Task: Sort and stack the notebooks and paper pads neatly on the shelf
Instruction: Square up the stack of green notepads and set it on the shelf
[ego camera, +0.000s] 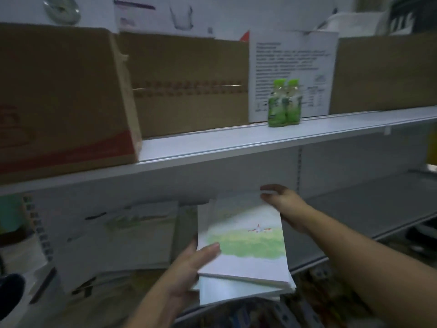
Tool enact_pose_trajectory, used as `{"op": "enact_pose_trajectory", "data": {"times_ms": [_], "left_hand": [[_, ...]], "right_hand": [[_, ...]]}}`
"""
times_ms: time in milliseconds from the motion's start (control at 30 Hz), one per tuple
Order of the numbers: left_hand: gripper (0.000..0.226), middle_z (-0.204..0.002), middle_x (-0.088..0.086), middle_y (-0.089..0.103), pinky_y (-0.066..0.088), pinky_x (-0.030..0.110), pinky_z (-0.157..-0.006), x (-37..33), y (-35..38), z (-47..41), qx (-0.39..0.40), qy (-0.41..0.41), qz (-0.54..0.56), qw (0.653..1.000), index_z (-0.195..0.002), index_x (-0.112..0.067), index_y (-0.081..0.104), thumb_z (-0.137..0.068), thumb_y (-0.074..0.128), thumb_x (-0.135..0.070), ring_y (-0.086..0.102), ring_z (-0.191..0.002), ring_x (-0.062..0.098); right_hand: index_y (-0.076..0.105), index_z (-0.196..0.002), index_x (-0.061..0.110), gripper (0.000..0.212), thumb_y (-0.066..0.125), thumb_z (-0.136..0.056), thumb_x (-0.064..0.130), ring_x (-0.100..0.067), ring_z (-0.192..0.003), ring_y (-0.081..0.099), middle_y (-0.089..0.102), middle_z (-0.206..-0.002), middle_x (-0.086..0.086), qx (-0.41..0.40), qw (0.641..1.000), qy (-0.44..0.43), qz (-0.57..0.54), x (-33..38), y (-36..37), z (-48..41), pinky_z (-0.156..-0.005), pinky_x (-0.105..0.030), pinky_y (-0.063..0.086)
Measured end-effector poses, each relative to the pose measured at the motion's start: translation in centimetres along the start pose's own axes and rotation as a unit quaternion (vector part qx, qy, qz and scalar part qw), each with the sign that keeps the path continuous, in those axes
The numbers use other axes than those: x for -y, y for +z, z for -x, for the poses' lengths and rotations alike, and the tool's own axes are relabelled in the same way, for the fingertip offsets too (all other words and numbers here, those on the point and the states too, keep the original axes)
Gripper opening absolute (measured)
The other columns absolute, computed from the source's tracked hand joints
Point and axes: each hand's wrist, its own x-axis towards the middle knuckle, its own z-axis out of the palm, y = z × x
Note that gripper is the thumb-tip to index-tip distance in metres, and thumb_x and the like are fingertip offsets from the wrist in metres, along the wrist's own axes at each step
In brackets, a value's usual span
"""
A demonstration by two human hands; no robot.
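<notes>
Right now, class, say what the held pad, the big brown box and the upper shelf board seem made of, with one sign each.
Pad: paper with a smooth printed cover; white page edges show at its near end. Brown box: probably cardboard, matt, with a folded flap edge. Shelf board: possibly painted metal, smooth, pale, faintly shiny; blur leaves it open.
</notes>
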Motion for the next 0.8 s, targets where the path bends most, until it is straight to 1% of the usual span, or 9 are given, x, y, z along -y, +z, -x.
{"op": "enact_pose_trajectory", "data": {"times_ms": [67, 133, 200, 267, 367, 433, 500, 633, 800], "left_hand": [[0.026, -0.073, -0.004, 0.075, 0.052, 0.017, -0.049, 0.2, 4.0, -1.3, 0.01, -0.008, 0.003, 1.0, -0.111, -0.016, 0.059, -0.086, 0.063, -0.009, 0.07, -0.061, 0.009], [0.025, -0.071, -0.005, 0.074, 0.046, 0.014, -0.036, 0.8, 8.3, -2.5, 0.017, -0.008, 0.001, 1.0, -0.109, -0.018, 0.057, -0.089, 0.056, -0.002, 0.068, -0.052, 0.003], [0.036, -0.083, -0.003, 0.069, 0.045, 0.014, -0.036, 1.6, 12.8, -4.3, 0.028, 0.007, 0.003, 1.0, -0.119, -0.019, 0.05, -0.089, 0.056, -0.002, 0.067, -0.052, 0.002], [0.042, -0.091, 0.0, 0.065, 0.048, 0.016, -0.038, 2.4, 17.5, -6.1, 0.041, -0.001, 0.017, 0.999, -0.122, -0.023, 0.045, -0.088, 0.058, -0.003, 0.069, -0.061, 0.009], [0.058, -0.109, 0.007, 0.068, 0.058, 0.036, -0.069, 4.1, 24.6, -9.0, 0.082, -0.033, 0.042, 0.995, -0.128, -0.025, 0.046, -0.077, 0.074, -0.022, 0.067, -0.093, 0.028], [0.064, -0.111, 0.008, 0.07, 0.054, 0.045, -0.084, 5.0, 29.1, -10.2, 0.099, -0.048, 0.055, 0.992, -0.129, -0.022, 0.052, -0.073, 0.072, -0.044, 0.069, -0.095, 0.03], [0.051, -0.097, 0.014, 0.073, 0.056, 0.043, -0.078, 5.9, 33.6, -12.0, 0.094, -0.077, 0.052, 0.991, -0.114, -0.011, 0.064, -0.087, 0.051, -0.053, 0.072, -0.081, 0.031], [0.044, -0.081, 0.02, 0.073, 0.056, 0.037, -0.057, 7.4, 41.0, -15.0, 0.113, -0.11, 0.068, 0.985, -0.1, -0.002, 0.069, -0.097, 0.04, -0.035, 0.07, -0.069, 0.035], [0.036, -0.081, 0.016, 0.074, 0.055, 0.035, -0.049, 9.4, 48.6, -18.9, 0.105, -0.114, 0.08, 0.985, -0.108, -0.012, 0.061, -0.1, 0.039, -0.04, 0.07, -0.065, 0.034]], "right_hand": [[0.045, -0.132, 0.008, 0.046, 0.06, -0.091, 0.024, -0.02, -0.095, 0.056, 0.055, -0.109, -0.004, -0.07, 0.997, -0.009, 0.031, -1.1, -3.4, 0.8, -0.079, -0.028, 0.043], [0.035, -0.139, 0.007, 0.059, 0.06, -0.091, 0.029, -0.023, -0.108, 0.053, 0.049, -0.12, 0.0, -0.096, 0.995, 0.028, 0.023, -2.4, -7.4, 2.2, -0.086, -0.031, 0.045], [0.04, -0.136, 0.006, 0.058, 0.062, -0.089, 0.034, -0.021, -0.101, 0.06, 0.056, -0.123, -0.003, -0.059, 0.994, 0.086, 0.019, -3.9, -11.8, 3.9, -0.083, -0.034, 0.052], [0.053, -0.125, 0.007, 0.048, 0.066, -0.086, 0.032, -0.02, -0.093, 0.067, 0.067, -0.111, -0.003, -0.005, 0.993, 0.12, 0.015, -5.2, -16.1, 5.2, -0.085, -0.036, 0.055], [0.053, -0.115, 0.016, 0.044, 0.074, -0.077, 0.012, -0.024, -0.094, 0.068, 0.069, -0.105, -0.006, -0.042, 0.995, 0.086, 0.025, -6.9, -22.7, 6.3, -0.087, -0.041, 0.055], [0.051, -0.111, 0.019, 0.041, 0.069, -0.079, -0.001, -0.024, -0.093, 0.067, 0.068, -0.103, -0.006, -0.071, 0.995, 0.073, 0.005, -7.5, -27.2, 7.2, -0.082, -0.038, 0.056], [0.054, -0.112, 0.017, 0.04, 0.061, -0.082, -0.009, -0.024, -0.089, 0.069, 0.07, -0.102, -0.008, -0.072, 0.994, 0.073, -0.032, -8.4, -31.4, 8.0, -0.072, -0.032, 0.056], [0.056, -0.109, 0.014, 0.039, 0.054, -0.083, -0.016, -0.017, -0.072, 0.07, 0.07, -0.094, -0.007, -0.102, 0.991, 0.075, -0.053, -10.4, -38.2, 8.9, -0.055, -0.021, 0.053], [0.054, -0.119, 0.015, 0.047, 0.06, -0.081, -0.012, -0.03, -0.087, 0.07, 0.07, -0.105, -0.011, -0.147, 0.98, 0.109, -0.072, -12.8, -45.1, 7.9, -0.065, -0.032, 0.056]]}}
